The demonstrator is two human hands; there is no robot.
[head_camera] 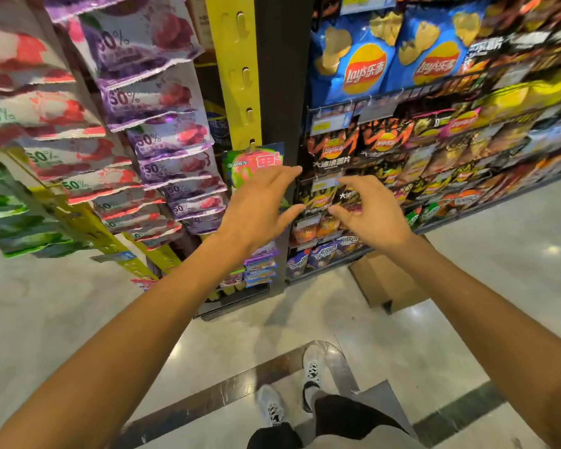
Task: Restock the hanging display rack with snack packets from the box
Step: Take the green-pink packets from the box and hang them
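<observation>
A yellow hanging strip with empty hooks runs down the end of the shelf. One green and pink snack packet hangs from its lowest visible hook. My left hand is held out just below and in front of that packet, fingers spread and holding nothing. My right hand is beside it to the right, fingers loosely bent and empty. A brown cardboard box stands on the floor by the shelf base, partly hidden behind my right forearm.
Purple packets and red ones hang on strips at the left. Shelves of chip bags fill the right. More small packets hang low on the strip. My feet stand on a shiny tiled floor.
</observation>
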